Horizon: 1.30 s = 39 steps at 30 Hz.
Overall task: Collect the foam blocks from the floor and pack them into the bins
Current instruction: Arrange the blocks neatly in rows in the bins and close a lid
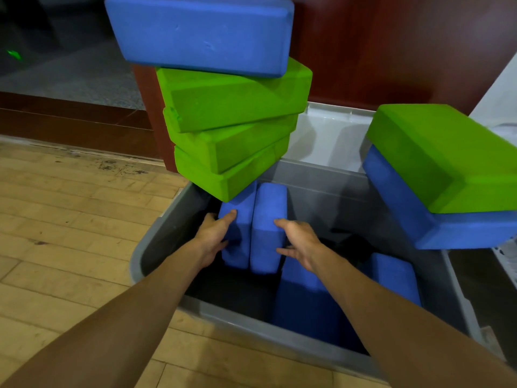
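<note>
A grey bin (246, 323) stands on the wood floor in front of me. Inside it, two blue foam blocks (265, 219) stand on edge side by side. My left hand (212, 236) presses the left one and my right hand (299, 242) grips the right one, squeezing the pair together. More blue blocks (391, 275) lie lower in the bin to the right. A leaning stack of three green blocks (232, 130) topped by a blue block (201, 32) rests on the bin's far left corner. A green block on a blue block (447, 175) perches at the right rim.
A dark red wooden wall panel (391, 51) rises behind the bin. A white bin (330, 133) stands beyond the grey one, and a white basket edge (506, 259) shows at far right. Light wood floor (70, 219) spreads to the left, with a dark step behind it.
</note>
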{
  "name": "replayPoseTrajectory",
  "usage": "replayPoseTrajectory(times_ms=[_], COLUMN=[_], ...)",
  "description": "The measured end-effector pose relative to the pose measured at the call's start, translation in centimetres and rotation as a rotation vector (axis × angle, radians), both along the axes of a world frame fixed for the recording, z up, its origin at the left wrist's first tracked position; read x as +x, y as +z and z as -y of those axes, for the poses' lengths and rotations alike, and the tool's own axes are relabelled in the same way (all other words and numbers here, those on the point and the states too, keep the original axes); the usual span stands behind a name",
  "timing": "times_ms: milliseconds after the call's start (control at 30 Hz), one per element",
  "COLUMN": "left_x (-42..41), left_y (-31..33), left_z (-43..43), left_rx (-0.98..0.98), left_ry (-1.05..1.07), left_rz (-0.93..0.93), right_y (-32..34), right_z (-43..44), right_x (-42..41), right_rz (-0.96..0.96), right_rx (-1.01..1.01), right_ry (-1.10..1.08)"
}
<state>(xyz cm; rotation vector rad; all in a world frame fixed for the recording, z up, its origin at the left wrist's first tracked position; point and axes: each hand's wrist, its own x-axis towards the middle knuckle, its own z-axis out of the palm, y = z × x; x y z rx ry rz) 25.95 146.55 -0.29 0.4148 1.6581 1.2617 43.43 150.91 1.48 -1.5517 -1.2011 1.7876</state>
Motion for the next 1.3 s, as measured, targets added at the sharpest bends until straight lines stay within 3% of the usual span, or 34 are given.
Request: replayPoseTrajectory(times_ms=[300, 433, 600, 800, 900, 1000, 1167, 1300], left_x=[-1.9, -2.3, -2.2, -1.9, -1.7, -0.6, 2.1, 3.7], left_y=[-0.4, -0.2, 0.8, 3.0, 5.6, 8.8, 15.7, 23.7], left_z=[-0.4, 0.0, 1.3, 2.9, 3.6, 3.7, 3.8, 4.6], left_rx=[0.082, -0.025, -0.203, -0.308, -0.309, -0.185, -0.145, -0.151], left_ry=[0.061, -0.006, -0.055, -0.222, -0.484, -0.667, -0.842, -0.885], left_rz=[-0.175, -0.285, -0.284, -0.549, -0.738, -0.865, -1.111, -1.228], right_y=[-1.7, -0.9, 0.1, 1.8, 3.4, 5.7, 11.9, 17.4], right_z=[0.6, 0.7, 1.5, 2.1, 2.4, 2.5, 2.7, 2.9], right_x=[-2.5, -2.0, -0.7, 0.5, 0.7, 1.3, 3.5, 6.0], right_rz=[0.022, -0.008, 0.193, 0.525, 0.549, 0.600, 0.800, 0.816], right_rx=[0.128, 0.017, 0.110, 0.474, 0.579, 0.660, 0.869, 0.882], right_ry=[0.062, 0.147, 0.215, 0.279, 0.293, 0.358, 0.672, 0.756])
